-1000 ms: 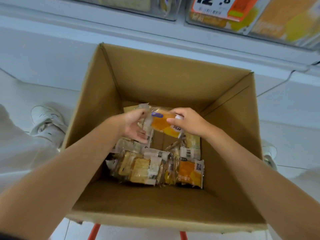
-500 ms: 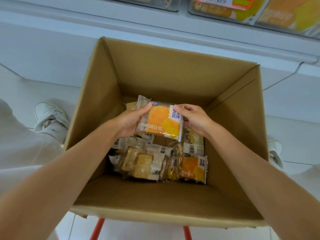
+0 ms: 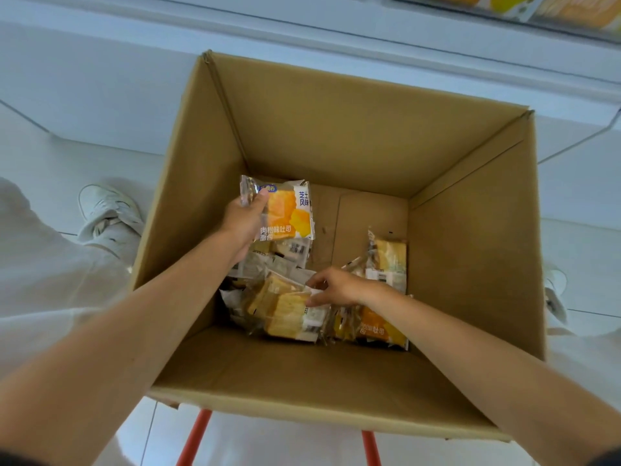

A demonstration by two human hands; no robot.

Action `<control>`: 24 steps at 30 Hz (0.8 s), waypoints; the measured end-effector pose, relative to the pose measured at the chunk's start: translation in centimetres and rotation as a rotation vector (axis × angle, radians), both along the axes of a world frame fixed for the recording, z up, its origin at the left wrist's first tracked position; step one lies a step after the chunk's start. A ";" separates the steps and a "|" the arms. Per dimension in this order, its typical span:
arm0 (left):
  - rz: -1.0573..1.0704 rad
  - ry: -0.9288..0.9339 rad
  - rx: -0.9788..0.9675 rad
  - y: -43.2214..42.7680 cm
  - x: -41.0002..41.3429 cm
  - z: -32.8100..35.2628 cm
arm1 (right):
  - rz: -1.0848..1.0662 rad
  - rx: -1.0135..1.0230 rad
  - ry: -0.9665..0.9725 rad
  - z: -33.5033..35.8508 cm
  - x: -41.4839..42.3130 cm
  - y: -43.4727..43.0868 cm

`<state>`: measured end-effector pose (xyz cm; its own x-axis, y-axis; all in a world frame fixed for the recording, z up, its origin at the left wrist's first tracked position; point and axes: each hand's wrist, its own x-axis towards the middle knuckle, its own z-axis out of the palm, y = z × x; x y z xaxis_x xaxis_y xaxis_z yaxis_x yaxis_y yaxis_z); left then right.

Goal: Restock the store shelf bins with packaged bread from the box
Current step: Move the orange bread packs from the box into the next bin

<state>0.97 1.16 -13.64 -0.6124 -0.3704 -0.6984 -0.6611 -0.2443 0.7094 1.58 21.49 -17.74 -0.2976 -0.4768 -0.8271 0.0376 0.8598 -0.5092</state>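
Change: the right hand (image 3: pixel 336 287) has let go of the orange bread packet (image 3: pixel 289 213) that both hands held half a second ago and has dropped to the pile on the floor of the cardboard box (image 3: pixel 336 129).
Left hand (image 3: pixel 243 223): inside the box near its left wall, thumb across the front of the orange bread packet and fingers behind it, gripping it alone.
Orange bread packet: upright, face to the camera, lifted above the box bottom at the far left.
Right hand: low in the box, near the middle, fingertips and thumb pinching the white edge of a clear toast packet (image 3: pixel 285 314).
Clear toast packet: on top of the pile at the near side of the box bottom.
Other packets: one orange packet (image 3: pixel 373 327) flat at the near right corner; another (image 3: pixel 386 260) leaning on the right wall.
Shelf bins (image 3: pixel 537 8): beyond the far wall of the box, at the top edge of view.
White shoe (image 3: pixel 107 210): on the floor just left of the box.
Orange legs (image 3: pixel 195 438): below the near wall of the box.
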 end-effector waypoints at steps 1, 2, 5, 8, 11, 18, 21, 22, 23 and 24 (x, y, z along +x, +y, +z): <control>-0.013 -0.004 -0.003 0.0 0.0 0.0 | -0.004 -0.027 0.011 0.2 0.0 0.3; -0.020 -0.002 -0.005 0.0 0.1 0.1 | -0.002 -0.052 0.035 0.5 0.0 0.7; -0.014 0.011 -0.008 0.1 0.4 0.9 | 0.003 -0.080 0.152 1.7 -0.3 1.8; -0.003 0.026 -0.009 0.0 0.8 1.8 | -0.063 -0.116 0.199 3.1 -0.7 3.1; 0.014 0.039 -0.015 -0.4 1.1 2.8 | -0.136 -0.202 0.243 5.2 -1.5 4.2; 0.003 0.069 -0.016 -0.9 0.8 5.4 | -0.197 -0.287 0.696 11.1 -6.1 5.5; 0.029 0.070 0.068 -0.7 0.3 5.8 | -0.389 -0.514 0.901 13.3 -7.0 4.6; 0.034 0.076 0.142 -0.4 0.1 6.1 | -0.382 -0.539 0.942 13.7 -6.8 4.0; 0.016 0.081 0.226 -0.1 -0.1 6.6 | -0.340 -0.533 0.968 13.7 -6.6 3.3; -0.026 0.089 0.301 0.4 -0.5 6.9 | -0.264 -0.517 0.984 13.5 -6.2 2.6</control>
